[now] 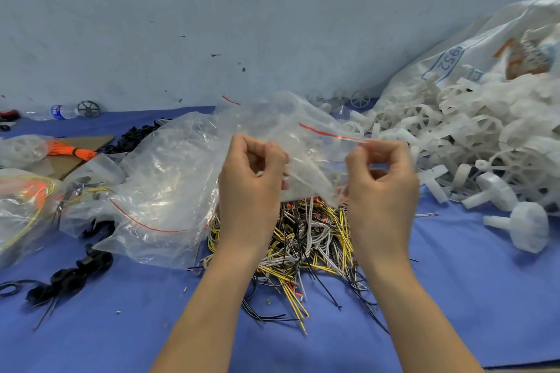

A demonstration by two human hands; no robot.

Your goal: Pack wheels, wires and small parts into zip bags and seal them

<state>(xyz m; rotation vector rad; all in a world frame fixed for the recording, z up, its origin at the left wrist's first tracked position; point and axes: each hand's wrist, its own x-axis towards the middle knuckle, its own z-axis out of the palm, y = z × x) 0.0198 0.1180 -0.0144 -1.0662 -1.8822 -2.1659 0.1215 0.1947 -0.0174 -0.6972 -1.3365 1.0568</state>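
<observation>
I hold a clear zip bag (315, 148) with a red seal line above a pile of yellow, white and black wires (306, 239). My left hand (250, 182) pinches the bag's left part with curled fingers. My right hand (381, 179) pinches the bag's right end near the red strip. What lies inside the bag is hard to make out. A heap of white plastic wheels (472, 142) lies to the right on the blue table cover (469, 297).
A large crumpled clear bag (163, 185) lies left of my hands. Black small parts (69, 275) sit at the front left, an orange wire bundle (69, 150) on cardboard behind them. A white sack (485, 51) leans on the wall at right. A water bottle (57, 111) lies far left.
</observation>
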